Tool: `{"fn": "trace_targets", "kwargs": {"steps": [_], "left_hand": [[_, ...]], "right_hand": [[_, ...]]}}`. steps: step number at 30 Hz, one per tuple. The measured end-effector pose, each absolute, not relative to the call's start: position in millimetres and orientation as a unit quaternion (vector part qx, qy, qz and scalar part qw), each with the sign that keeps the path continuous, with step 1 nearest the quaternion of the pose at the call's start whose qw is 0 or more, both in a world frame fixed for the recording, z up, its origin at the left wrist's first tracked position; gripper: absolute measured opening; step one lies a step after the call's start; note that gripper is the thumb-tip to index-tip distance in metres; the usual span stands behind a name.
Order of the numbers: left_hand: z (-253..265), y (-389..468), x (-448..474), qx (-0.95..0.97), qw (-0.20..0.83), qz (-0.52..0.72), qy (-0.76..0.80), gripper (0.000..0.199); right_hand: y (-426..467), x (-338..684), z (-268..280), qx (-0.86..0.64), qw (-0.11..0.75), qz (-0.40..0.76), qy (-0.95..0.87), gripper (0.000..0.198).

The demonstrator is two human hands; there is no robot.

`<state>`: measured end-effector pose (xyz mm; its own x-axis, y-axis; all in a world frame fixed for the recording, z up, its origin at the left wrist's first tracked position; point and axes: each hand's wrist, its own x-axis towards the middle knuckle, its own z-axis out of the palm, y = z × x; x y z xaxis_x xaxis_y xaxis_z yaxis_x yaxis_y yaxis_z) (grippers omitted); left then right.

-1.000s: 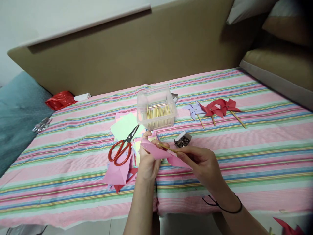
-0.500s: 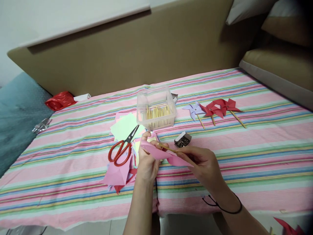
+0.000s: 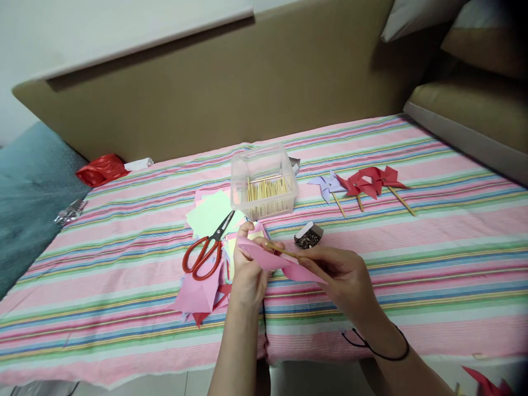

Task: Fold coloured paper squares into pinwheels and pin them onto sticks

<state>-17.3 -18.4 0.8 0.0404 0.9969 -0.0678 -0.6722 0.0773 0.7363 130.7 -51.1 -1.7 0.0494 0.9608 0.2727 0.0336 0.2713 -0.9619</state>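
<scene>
My left hand (image 3: 252,269) is closed on a pink paper pinwheel (image 3: 270,260), with part of the paper hiding its fingers. My right hand (image 3: 340,275) pinches a thin wooden stick (image 3: 284,251), whose far end lies against the pinwheel near my left fingers. Whether the stick is fixed to the paper cannot be made out. Just beyond my hands sits a small open box of dark pins or tacks (image 3: 308,236). Red-handled scissors (image 3: 204,256) lie left of my left hand, on top of coloured paper sheets (image 3: 208,217).
A clear plastic box (image 3: 295,192) of wooden sticks stands behind my hands. To its right lie a lilac pinwheel (image 3: 329,186) and two red pinwheels (image 3: 388,177). A red plastic bag (image 3: 101,169) rests at the far left. Striped cloth (image 3: 454,242) covers the surface.
Almost nothing differs. My right hand and the stick have shifted very slightly; my left hand keeps its place on the pink pinwheel.
</scene>
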Motion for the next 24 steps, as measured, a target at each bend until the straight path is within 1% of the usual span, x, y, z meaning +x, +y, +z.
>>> {"fn": "trace_targets", "kwargs": {"steps": [24], "left_hand": [[1.3,-20.2,-17.5,0.267,0.670,0.620,0.310,0.064]], "right_hand": [[-51.9,130.5,1.9,-0.459,0.570,0.374,-0.569,0.012]]}}
